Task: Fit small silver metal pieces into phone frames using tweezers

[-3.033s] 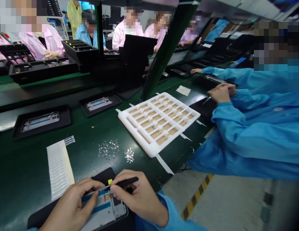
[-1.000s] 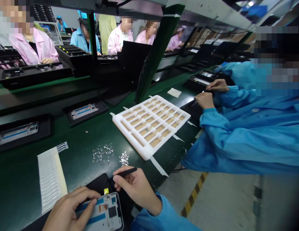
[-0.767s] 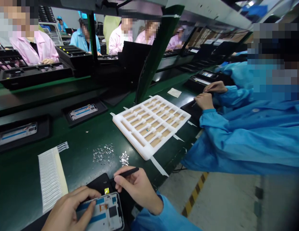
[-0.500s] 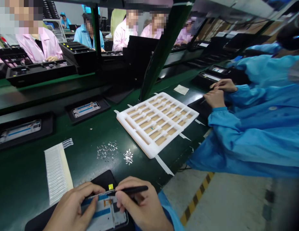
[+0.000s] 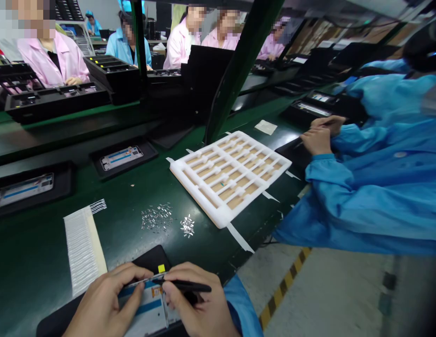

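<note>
In the head view, the frame (image 5: pixel 144 318) at six o'clock, over a tray (image 5: pixel 152 258), should be light, stiff and easily scratched, best held by the twelve-o'clock rim that the left hand (image 5: pixel 105 302) pinches in its fingers, the right hand (image 5: pixel 200 304) pinching a tool (image 5: pixel 189 285).

- My green bench (image 5: pixel 124 206) spans the frame, shiny under a glare of light (image 5: pixel 290 140) right of centre.
- A dark green post (image 5: pixel 244 65) slants before me, upper centre.
- Grey floor (image 5: pixel 330 295) shows lower right, crossed by a black-and-yellow band (image 5: pixel 286 286).
- Beyond me, upper left: a pale wall (image 5: pixel 107 16), a white rack (image 5: pixel 87 37).
</note>
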A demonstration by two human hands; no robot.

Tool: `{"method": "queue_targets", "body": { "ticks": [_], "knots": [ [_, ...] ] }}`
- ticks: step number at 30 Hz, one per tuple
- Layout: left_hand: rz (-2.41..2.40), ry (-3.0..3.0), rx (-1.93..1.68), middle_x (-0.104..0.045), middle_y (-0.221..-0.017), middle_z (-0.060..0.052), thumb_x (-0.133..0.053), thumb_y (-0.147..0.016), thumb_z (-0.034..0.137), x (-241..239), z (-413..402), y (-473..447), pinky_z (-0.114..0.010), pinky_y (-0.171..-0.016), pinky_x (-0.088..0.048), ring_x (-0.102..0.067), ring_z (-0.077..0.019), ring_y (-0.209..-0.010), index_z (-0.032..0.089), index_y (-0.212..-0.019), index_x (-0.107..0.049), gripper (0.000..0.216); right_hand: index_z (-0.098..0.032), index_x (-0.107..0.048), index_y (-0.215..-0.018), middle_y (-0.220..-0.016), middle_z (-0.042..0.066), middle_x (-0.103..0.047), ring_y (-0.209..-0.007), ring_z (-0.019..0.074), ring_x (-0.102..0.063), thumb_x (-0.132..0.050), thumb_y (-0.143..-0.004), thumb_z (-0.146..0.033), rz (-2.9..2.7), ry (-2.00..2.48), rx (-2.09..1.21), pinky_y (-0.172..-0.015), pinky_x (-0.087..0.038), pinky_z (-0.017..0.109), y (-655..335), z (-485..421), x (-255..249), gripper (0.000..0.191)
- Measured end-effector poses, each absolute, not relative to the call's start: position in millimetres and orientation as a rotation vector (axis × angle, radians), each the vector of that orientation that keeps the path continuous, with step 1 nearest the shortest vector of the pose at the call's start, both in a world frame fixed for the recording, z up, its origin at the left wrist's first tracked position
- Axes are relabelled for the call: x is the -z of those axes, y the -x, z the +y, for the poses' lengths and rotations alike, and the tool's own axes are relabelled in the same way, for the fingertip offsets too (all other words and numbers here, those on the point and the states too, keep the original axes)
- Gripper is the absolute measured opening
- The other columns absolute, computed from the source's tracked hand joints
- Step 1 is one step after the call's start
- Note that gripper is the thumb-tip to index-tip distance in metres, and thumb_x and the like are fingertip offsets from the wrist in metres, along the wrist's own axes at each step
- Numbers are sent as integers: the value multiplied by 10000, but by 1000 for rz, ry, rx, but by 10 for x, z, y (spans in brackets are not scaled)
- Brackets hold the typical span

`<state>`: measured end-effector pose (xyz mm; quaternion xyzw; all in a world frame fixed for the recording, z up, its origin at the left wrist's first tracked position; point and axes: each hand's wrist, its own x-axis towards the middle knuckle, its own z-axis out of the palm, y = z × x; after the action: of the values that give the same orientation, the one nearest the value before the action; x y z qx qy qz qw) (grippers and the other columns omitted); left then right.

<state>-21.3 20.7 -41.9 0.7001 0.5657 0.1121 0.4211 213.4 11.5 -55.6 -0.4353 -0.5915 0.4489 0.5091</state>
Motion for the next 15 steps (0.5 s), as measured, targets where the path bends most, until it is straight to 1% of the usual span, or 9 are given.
{"method": "queue_targets", "body": {
  "ticks": [5,9,15],
  "knots": [
    [1452,-1733,-305,-799,-1178,18,-520,-1064,562,427,201,187,-233,-921,-589,-762,-165,-1089,368,-1211,-765,345,-171,-857,-943,-864,89,-823,-702,192,-798,-747,-935,-132,-1393,1078,-1061,-629,-627,224,-2088,130,511,117],
    [1459,-1720,-309,-800,-1165,16,-523,-1067,564,456,200,174,-235,-921,-584,-760,-160,-1076,355,-1193,-767,346,-168,-850,-898,-826,90,-810,-677,200,-792,-755,-928,-153,-1341,1094,-1089,-581,-619,226,-2070,156,501,101],
    [1459,-1742,-342,-810,-1116,18,-549,-1061,532,476,195,175,-227,-869,-584,-771,-157,-1029,347,-1170,-775,312,-176,-850,-920,-858,93,-798,-697,205,-786,-758,-952,-192,-1314,1136,-1205,-593,-630,243,-2083,136,502,99]
  ]
}}
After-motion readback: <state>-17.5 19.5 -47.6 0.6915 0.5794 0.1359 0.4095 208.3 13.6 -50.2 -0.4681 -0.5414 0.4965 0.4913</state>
